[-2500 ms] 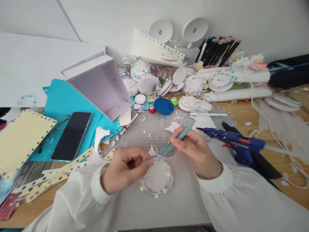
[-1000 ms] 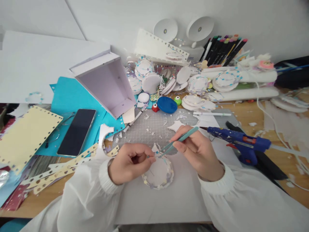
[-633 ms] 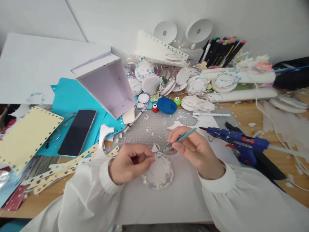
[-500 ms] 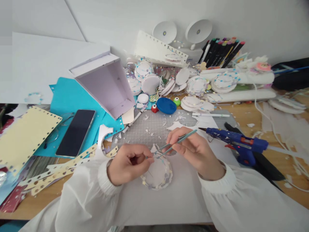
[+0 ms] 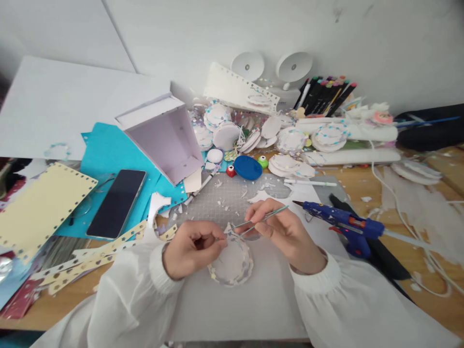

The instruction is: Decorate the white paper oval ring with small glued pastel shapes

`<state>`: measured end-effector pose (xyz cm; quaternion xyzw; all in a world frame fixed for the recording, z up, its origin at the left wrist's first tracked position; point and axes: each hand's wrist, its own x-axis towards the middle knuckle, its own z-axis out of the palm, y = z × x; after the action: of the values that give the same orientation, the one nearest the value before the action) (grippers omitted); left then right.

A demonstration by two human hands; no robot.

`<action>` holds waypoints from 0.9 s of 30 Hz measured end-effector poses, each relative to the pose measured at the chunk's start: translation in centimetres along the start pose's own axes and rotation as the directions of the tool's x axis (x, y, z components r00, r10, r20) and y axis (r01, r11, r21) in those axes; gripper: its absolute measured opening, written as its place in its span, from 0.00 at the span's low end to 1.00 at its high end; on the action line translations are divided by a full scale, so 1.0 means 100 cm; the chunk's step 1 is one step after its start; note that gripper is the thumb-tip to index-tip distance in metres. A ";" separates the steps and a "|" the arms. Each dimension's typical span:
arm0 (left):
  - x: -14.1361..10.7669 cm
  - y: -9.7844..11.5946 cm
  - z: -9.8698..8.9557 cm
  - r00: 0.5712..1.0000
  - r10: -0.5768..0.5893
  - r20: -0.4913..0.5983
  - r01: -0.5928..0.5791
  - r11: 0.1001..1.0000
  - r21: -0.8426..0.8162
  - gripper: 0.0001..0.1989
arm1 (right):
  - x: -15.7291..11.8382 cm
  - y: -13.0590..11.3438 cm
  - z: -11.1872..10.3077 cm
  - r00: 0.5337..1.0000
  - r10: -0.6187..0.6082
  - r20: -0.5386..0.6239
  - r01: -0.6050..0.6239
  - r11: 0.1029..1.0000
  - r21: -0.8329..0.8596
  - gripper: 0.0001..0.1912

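Tweezers (image 5: 266,216), pale blue-green, are gripped in my right hand (image 5: 281,234), their tips pointing left toward my other fingertips. My left hand (image 5: 195,246) is closed in a pinch just left of those tips, and a thin strand seems to hang below its fingers. Whatever else sits in the pinch is too small to make out. Beneath both hands lies a round white disc (image 5: 234,261), its rim trimmed with a garland of tiny pale stars and beads. The upper left of the disc is partly covered by my left hand.
A blue hot glue gun (image 5: 344,220) lies at the right with its cord. At the left are a phone (image 5: 116,203), a lilac box (image 5: 163,140) and punched cream card (image 5: 47,208). Behind sit a blue lid (image 5: 248,167), several decorated discs (image 5: 329,135) and markers (image 5: 326,94).
The view has shifted slightly. The tweezers' tips are still by my left fingertips, and their arms look nearer each other. Both hands stay over the disc.
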<state>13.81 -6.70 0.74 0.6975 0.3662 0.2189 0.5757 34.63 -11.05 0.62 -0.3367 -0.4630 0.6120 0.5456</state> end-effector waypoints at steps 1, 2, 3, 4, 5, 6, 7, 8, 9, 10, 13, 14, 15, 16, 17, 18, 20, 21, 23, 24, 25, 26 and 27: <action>0.000 0.000 0.000 1.000 -0.004 -0.002 0.004 1.000 0.001 0.10 | 0.000 0.000 0.000 1.000 0.004 -0.005 -0.004 1.000 0.004 0.01; 0.000 0.001 0.001 1.000 -0.010 -0.003 0.010 1.000 0.000 0.10 | 0.000 0.001 0.000 1.000 0.012 -0.010 -0.012 1.000 0.006 0.02; 0.001 0.001 0.001 1.000 -0.018 -0.003 0.018 1.000 -0.002 0.11 | 0.000 0.001 0.000 1.000 0.023 -0.012 -0.023 1.000 0.008 0.03; 0.001 0.001 0.001 1.000 -0.026 -0.002 0.026 1.000 -0.004 0.11 | 0.000 0.002 -0.001 0.999 0.036 -0.012 -0.036 0.999 0.012 0.04; 0.001 0.001 0.002 0.999 -0.033 -0.002 0.033 0.999 -0.007 0.11 | 0.001 0.002 -0.001 0.999 0.051 -0.011 -0.051 0.999 0.018 0.05; 0.001 0.001 0.002 0.999 -0.038 -0.005 0.038 0.999 -0.009 0.11 | 0.001 0.003 -0.002 0.998 0.065 -0.008 -0.064 0.998 0.026 0.06; 0.002 0.000 0.002 0.999 -0.041 -0.012 0.040 0.999 -0.011 0.12 | 0.001 0.003 -0.002 0.997 0.073 -0.005 -0.073 0.997 0.034 0.06; 0.002 0.000 0.003 0.999 -0.043 -0.022 0.042 0.999 -0.013 0.12 | 0.002 0.004 -0.003 0.997 0.075 -0.005 -0.074 0.996 0.042 0.07; 0.003 -0.001 0.003 0.998 -0.045 -0.031 0.044 0.999 -0.015 0.12 | 0.002 0.005 -0.003 0.997 0.072 -0.008 -0.071 0.996 0.050 0.07; 0.003 -0.001 0.003 0.998 -0.047 -0.038 0.046 0.999 -0.016 0.12 | 0.002 0.006 -0.004 0.998 0.068 -0.011 -0.068 0.996 0.056 0.07; 0.004 -0.002 0.004 0.999 -0.034 -0.029 0.034 0.999 -0.005 0.12 | 0.003 0.007 -0.005 0.998 0.068 -0.013 -0.067 0.994 0.082 0.07; 0.004 -0.002 0.004 0.999 -0.023 -0.023 0.023 1.000 0.000 0.12 | 0.003 0.007 -0.005 0.997 0.075 -0.016 -0.074 0.993 0.091 0.07; 0.004 -0.002 0.004 1.000 -0.010 -0.014 0.011 1.000 0.005 0.12 | 0.003 0.006 -0.005 0.996 0.085 -0.025 -0.082 0.992 0.099 0.07; 0.004 -0.003 0.004 1.000 0.002 -0.006 -0.002 1.000 0.007 0.12 | 0.003 0.006 -0.005 0.995 0.096 -0.041 -0.091 0.990 0.107 0.08; 0.004 -0.003 0.004 1.000 0.012 0.003 -0.012 1.000 0.007 0.12 | 0.003 0.005 -0.004 0.992 0.110 -0.060 -0.102 0.988 0.115 0.09; 0.004 -0.003 0.004 1.000 0.020 0.015 -0.020 1.000 0.004 0.12 | 0.003 0.004 -0.004 0.989 0.126 -0.080 -0.115 0.985 0.124 0.09; 0.004 -0.002 0.004 0.999 0.026 0.036 -0.026 1.000 -0.003 0.12 | 0.003 0.003 -0.003 0.982 0.159 -0.105 -0.143 0.979 0.148 0.11; 0.003 -0.002 0.004 0.999 0.027 0.044 -0.026 1.000 -0.008 0.12 | 0.003 0.003 -0.003 0.978 0.175 -0.110 -0.157 0.975 0.159 0.11; 0.002 -0.002 0.004 0.998 0.027 0.056 -0.026 1.000 -0.012 0.11 | 0.003 0.002 -0.002 0.972 0.205 -0.113 -0.183 0.966 0.182 0.12; 0.002 -0.002 0.004 0.998 0.027 0.060 -0.026 1.000 -0.013 0.10 | 0.003 0.002 -0.002 0.969 0.217 -0.116 -0.192 0.962 0.194 0.12; 0.001 -0.001 0.004 0.998 0.025 0.066 -0.024 1.000 -0.014 0.10 | 0.003 0.002 -0.002 0.966 0.229 -0.121 -0.201 0.958 0.207 0.11; 0.001 -0.001 0.003 0.997 0.022 0.070 -0.021 1.000 -0.012 0.09 | 0.003 0.002 -0.001 0.963 0.239 -0.125 -0.208 0.953 0.222 0.11; 0.001 -0.001 0.003 0.997 0.020 0.073 -0.020 1.000 -0.007 0.09 | 0.003 0.002 -0.001 0.960 0.248 -0.131 -0.213 0.948 0.237 0.11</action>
<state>14.07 -6.84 0.57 0.7069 0.3374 0.2000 0.5886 34.61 -10.72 0.42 -0.3738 -0.3045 0.6904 0.5393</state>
